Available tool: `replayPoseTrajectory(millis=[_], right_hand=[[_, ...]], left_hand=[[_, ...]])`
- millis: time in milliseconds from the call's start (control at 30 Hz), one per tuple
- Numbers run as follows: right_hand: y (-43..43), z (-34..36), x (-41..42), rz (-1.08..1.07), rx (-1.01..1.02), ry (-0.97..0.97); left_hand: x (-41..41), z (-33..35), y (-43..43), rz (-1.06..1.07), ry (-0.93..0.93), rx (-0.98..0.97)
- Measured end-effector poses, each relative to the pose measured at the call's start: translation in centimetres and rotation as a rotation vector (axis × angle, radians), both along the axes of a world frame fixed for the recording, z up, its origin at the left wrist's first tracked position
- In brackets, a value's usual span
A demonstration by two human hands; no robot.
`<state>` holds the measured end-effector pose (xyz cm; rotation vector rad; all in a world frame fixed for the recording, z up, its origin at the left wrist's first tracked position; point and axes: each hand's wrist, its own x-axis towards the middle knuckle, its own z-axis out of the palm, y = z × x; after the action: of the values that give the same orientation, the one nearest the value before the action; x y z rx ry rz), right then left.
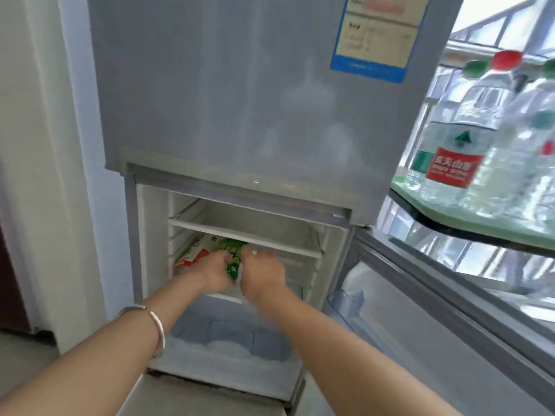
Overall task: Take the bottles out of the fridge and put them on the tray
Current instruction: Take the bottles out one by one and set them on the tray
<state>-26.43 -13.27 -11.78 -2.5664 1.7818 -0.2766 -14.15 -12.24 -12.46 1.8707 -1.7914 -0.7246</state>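
Head view: fridge [249, 115] w/ top door shut, blue-edged sticker [379, 31] at its upper right. Bottom compartment is open, its door [420, 295] swung out to the right.

Both arms reach in to the middle level, under a shelf [243, 229]. Left hand [216, 270] and right hand [265, 271] are close together, fingers curled round a green-label bottle [235, 261] that lies on its side between them. Pic is blurry there, so exact finger placement can't be told. A red-label bottle [196, 252] lies just left of it, touching or nearly touching the left hand, further back on the same level. Silver bracelet [158, 328] on the left wrist.

Right side, well apart from the hands and higher up: pale green tray [444, 207] w/ several clear water bottles [455, 151] standing upright on it, packed close. Caps are red and green; the nearest bottle has a red label.
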Motion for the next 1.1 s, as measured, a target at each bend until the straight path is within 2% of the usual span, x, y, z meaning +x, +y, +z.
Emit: replayPoseTrajectory(millis=[67, 133, 233, 400, 500, 600, 700, 767, 833, 933, 1100], right_hand=[[2.3, 3.0, -0.7, 0.055, 0.023, 0.023], [5.1, 6.5, -2.1, 0.085, 0.028, 0.021], [8.8, 11.1, -4.5, 0.111, 0.082, -0.038], [12.5, 17.9, -9.7, 0.111, 0.213, -0.403], [13.5, 19.2, -13.1, 0.127, 0.236, -0.410], [13.7, 19.6, -15.5, 0.169, 0.074, -0.621], [13.4, 21.9, -18.6, 0.063, -0.210, -0.760], [11.9, 23.2, -21.3, -0.027, -0.365, -0.761], [9.9, 23.5, -23.2, -0.124, -0.441, -0.734], [7.5, 22.8, -25.2, -0.192, -0.465, -0.678], [4.9, 21.4, -27.4, -0.302, -0.403, -0.644]], left_hand=[[-1.7, 2.0, 2.0, -0.169, -0.076, 0.030], [-3.6, 4.2, 5.0, -0.242, -0.106, 0.057], [-4.8, 7.3, 8.2, -0.219, -0.035, 0.033], [-6.0, 15.7, 11.4, -0.238, 0.144, -0.007], [-8.1, 22.3, 13.6, -0.259, 0.199, -0.125], [-11.7, 28.4, 15.1, -0.295, 0.229, -0.302], [-15.9, 32.0, 15.1, -0.326, 0.326, -0.487], [-18.4, 32.3, 13.8, -0.331, 0.424, -0.507], [-20.7, 30.9, 11.8, -0.337, 0.444, -0.435], [-24.0, 27.7, 9.2, -0.437, 0.470, -0.282], [-26.8, 25.0, 7.4, -0.476, 0.665, -0.203]])
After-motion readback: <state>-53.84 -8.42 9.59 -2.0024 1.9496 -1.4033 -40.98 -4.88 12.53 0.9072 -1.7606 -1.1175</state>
